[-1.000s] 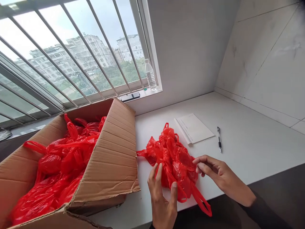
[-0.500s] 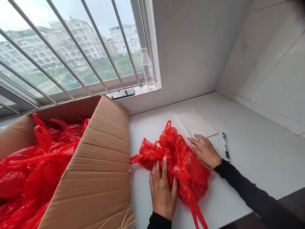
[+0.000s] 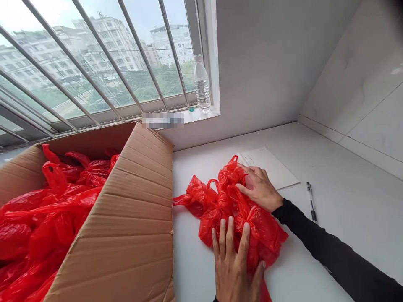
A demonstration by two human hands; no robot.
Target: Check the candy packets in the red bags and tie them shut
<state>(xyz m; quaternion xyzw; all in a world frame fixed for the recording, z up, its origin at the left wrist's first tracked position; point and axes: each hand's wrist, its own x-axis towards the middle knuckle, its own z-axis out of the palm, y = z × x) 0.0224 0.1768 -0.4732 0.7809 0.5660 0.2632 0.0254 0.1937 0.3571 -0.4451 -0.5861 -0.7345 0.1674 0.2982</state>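
Several knotted red plastic bags (image 3: 209,224) lie bunched together on the white tabletop. My left hand (image 3: 234,264) is at their near side, fingers spread and resting against the front of the bags. On the far right of the bunch, my right hand (image 3: 260,186) touches the upper bags with its fingers apart. Neither hand is closed around a bag. What the bags contain is hidden by the plastic.
A cardboard box (image 3: 126,209) full of red bags stands on the left. Behind my right hand lies an open notebook (image 3: 277,170), with a pen (image 3: 311,201) to its right. A water bottle (image 3: 202,86) stands on the windowsill beside the barred window.
My left hand has shifted right and nearer, along the front of the bags. My right hand has moved from beside the notebook onto the upper bags. The view has turned slightly.
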